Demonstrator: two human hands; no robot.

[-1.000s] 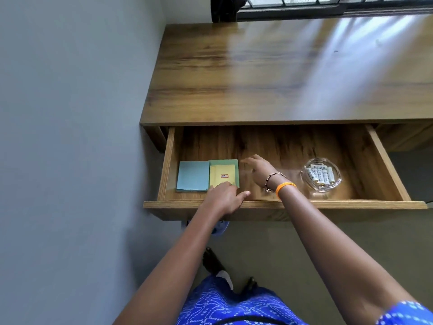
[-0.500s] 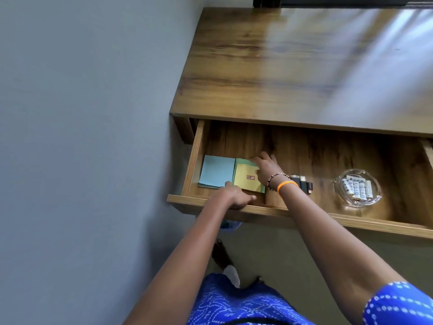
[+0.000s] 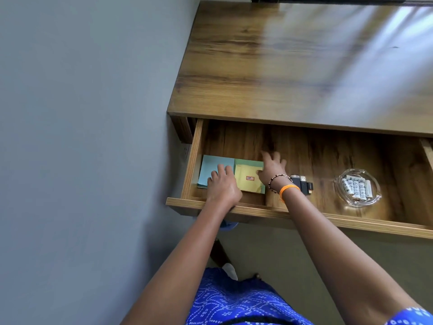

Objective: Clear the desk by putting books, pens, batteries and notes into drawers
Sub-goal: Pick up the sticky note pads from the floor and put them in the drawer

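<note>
The left hand (image 3: 223, 187) has moved onto the blue notes (image 3: 214, 170), fingers spread flat; the right hand (image 3: 271, 168) stays spread over the yellow pad (image 3: 247, 179). Bare wooden counter (image 3: 281, 66), grey wall (image 3: 82, 137).

An open drawer (image 3: 304, 212) is set under the tabletop (image 3: 293, 66). The left grip (image 3: 222, 186) is laid on one notepad (image 3: 212, 170); a second pad (image 3: 248, 179) lies between both grips. Right of the right grip (image 3: 271, 170), what seem to be USB sticks (image 3: 302, 184) are placed, then a dish (image 3: 372, 198) of batteries (image 3: 356, 188).
</note>
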